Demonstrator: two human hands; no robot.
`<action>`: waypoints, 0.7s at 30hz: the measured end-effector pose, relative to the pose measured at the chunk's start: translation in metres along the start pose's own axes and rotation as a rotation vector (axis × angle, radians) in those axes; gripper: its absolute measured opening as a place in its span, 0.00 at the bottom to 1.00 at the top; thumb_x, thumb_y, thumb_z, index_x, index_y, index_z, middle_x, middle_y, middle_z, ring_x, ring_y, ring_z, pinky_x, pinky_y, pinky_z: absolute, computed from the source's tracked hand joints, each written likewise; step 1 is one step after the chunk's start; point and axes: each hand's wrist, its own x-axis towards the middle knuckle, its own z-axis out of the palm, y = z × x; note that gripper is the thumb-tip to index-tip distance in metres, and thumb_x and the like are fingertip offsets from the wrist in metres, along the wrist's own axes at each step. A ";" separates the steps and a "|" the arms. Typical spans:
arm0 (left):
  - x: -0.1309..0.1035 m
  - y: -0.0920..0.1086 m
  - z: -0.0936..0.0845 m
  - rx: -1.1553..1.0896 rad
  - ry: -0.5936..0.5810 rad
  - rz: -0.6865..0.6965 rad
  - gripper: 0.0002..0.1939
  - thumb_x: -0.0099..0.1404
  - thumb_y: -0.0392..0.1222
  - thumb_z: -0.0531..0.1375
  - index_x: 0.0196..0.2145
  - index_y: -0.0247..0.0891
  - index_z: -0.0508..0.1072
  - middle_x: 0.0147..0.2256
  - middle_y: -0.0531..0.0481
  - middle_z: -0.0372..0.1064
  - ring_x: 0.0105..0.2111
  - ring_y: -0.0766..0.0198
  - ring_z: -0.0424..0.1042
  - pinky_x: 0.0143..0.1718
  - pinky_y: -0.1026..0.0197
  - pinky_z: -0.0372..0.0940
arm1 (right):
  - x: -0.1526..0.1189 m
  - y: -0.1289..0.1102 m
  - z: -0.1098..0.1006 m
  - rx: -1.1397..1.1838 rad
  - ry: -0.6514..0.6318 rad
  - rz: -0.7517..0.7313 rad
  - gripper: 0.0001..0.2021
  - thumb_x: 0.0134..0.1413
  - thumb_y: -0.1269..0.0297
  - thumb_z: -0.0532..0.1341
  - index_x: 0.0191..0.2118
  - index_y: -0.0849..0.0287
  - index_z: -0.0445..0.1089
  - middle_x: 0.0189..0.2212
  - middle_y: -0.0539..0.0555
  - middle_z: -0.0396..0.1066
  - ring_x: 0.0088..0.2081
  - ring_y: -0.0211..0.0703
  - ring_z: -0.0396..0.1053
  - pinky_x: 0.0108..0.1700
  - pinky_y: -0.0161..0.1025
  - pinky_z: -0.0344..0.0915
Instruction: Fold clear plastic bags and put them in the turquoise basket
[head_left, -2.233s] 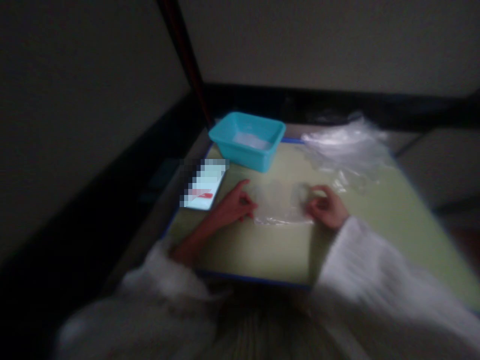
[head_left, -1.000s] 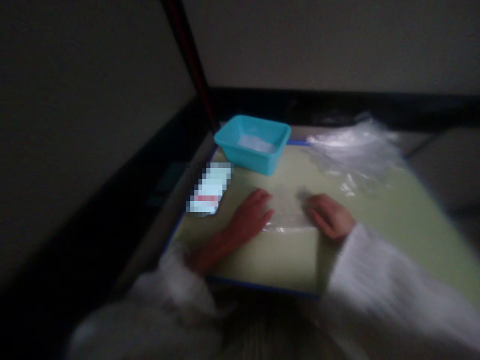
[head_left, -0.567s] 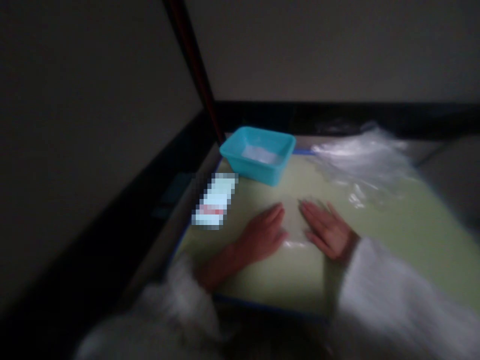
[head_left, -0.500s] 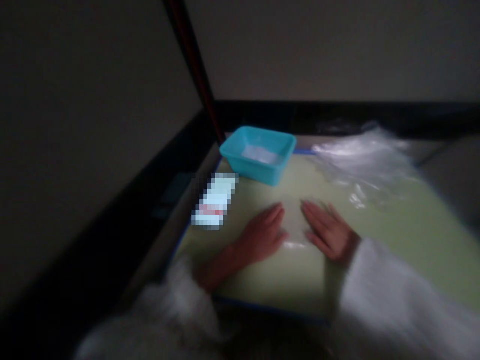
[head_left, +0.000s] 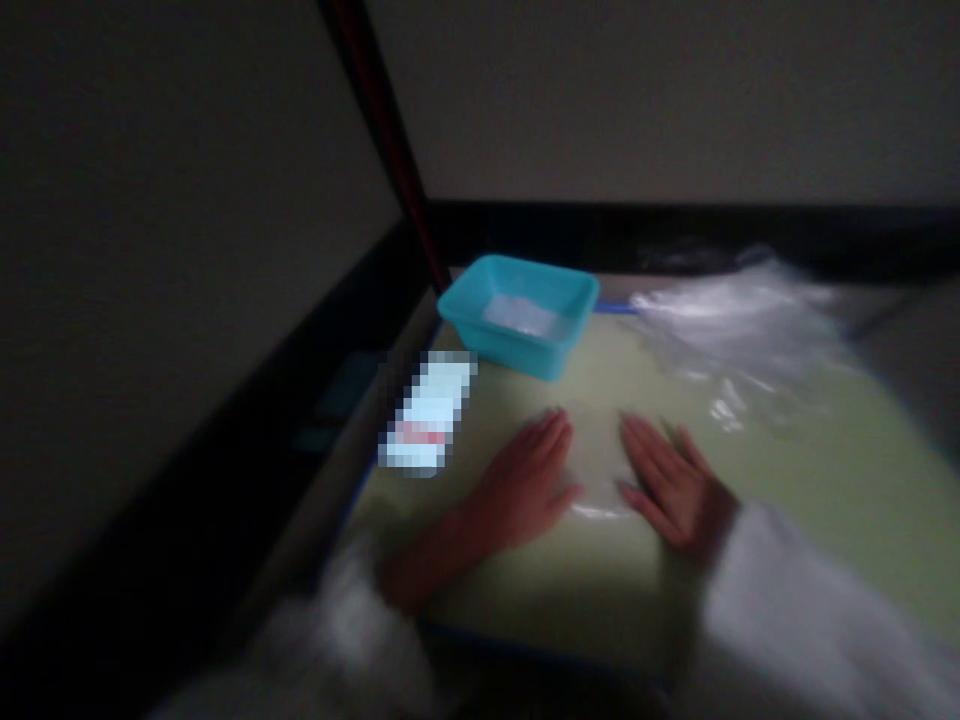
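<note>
Dim grey walls (head_left: 675, 110) meet behind a dark reddish post (head_left: 390, 150), and a black band (head_left: 517, 228) runs along their foot, in the head view. Below them stands a yellow-green table (head_left: 555, 585) with a blue rim. Toward its near edge lies a piece of clear plastic (head_left: 598, 465), flat on the tabletop, with a bright glint along its near side; whether it is a bag or a single sheet cannot be told. On its left side rests the left hand (head_left: 529, 480), fingers straight and together, gripping nothing that shows. On its right side the right hand (head_left: 667, 490) is spread palm down, likewise unclenched, below a pale fuzzy sleeve (head_left: 795, 610). At the table's far left corner sits a turquoise basin (head_left: 510, 350) with something white (head_left: 520, 314) inside. Along the left edge, nearer than the basin, lies a lit phone (head_left: 427, 412), its screen blurred into blocks. Toward the far right corner spreads a crumpled heap of clear plastic bags (head_left: 750, 320).
</note>
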 end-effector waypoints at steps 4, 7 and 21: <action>-0.002 -0.004 0.000 0.022 -0.002 -0.007 0.32 0.67 0.48 0.51 0.62 0.28 0.48 0.64 0.34 0.42 0.65 0.54 0.40 0.63 0.51 0.45 | -0.002 -0.002 0.002 -0.009 0.005 0.044 0.34 0.63 0.55 0.47 0.67 0.68 0.34 0.64 0.67 0.46 0.64 0.54 0.48 0.60 0.60 0.47; -0.003 -0.007 0.001 0.041 -0.003 -0.020 0.33 0.66 0.49 0.51 0.62 0.28 0.47 0.64 0.34 0.42 0.65 0.54 0.40 0.63 0.51 0.46 | -0.002 -0.005 0.004 -0.028 0.017 0.074 0.34 0.63 0.55 0.46 0.66 0.69 0.33 0.63 0.67 0.47 0.63 0.55 0.48 0.59 0.61 0.47; -0.003 -0.013 0.009 0.092 -0.064 -0.075 0.38 0.64 0.55 0.52 0.62 0.24 0.46 0.64 0.28 0.39 0.65 0.48 0.39 0.62 0.47 0.46 | -0.003 -0.011 0.004 -0.008 0.065 0.157 0.35 0.63 0.53 0.45 0.67 0.69 0.30 0.61 0.70 0.52 0.61 0.58 0.53 0.57 0.62 0.51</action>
